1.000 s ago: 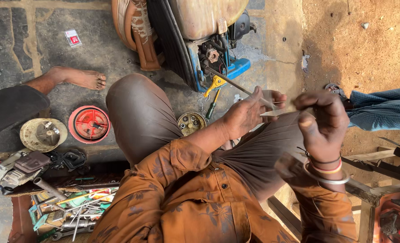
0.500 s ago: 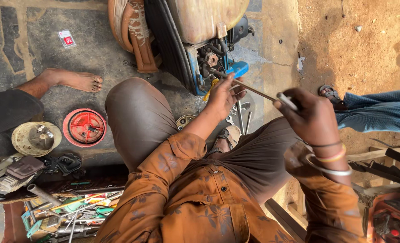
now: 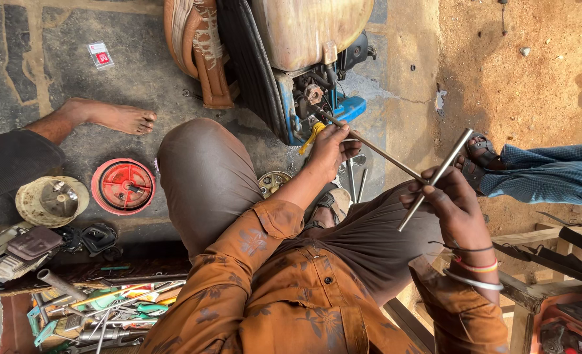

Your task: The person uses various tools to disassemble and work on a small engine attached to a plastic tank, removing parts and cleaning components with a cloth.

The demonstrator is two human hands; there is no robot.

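Observation:
I sit with my knees up, in an orange patterned shirt and brown trousers. My right hand (image 3: pixel 449 200) grips the cross handle of a long metal T-wrench (image 3: pixel 435 176). The wrench's shaft runs up and left to the blue engine block (image 3: pixel 317 108) of a small machine with a rusty cream tank (image 3: pixel 304 29). My left hand (image 3: pixel 332 145) holds the shaft close to the engine end, steadying it. A yellow part sits beside my left hand at the engine.
A red round cover (image 3: pixel 124 185) and a cream round part (image 3: pixel 52 200) lie on the stone floor at left. Another person's bare foot (image 3: pixel 117 118) rests above them. Several tools (image 3: pixel 101 308) fill a box at lower left. A sandalled foot (image 3: pixel 481 157) stands at right.
My left hand has reached forward along the shaft to the engine. The wrench, held near my knees a second ago, now points into the blue engine with its tip against it.

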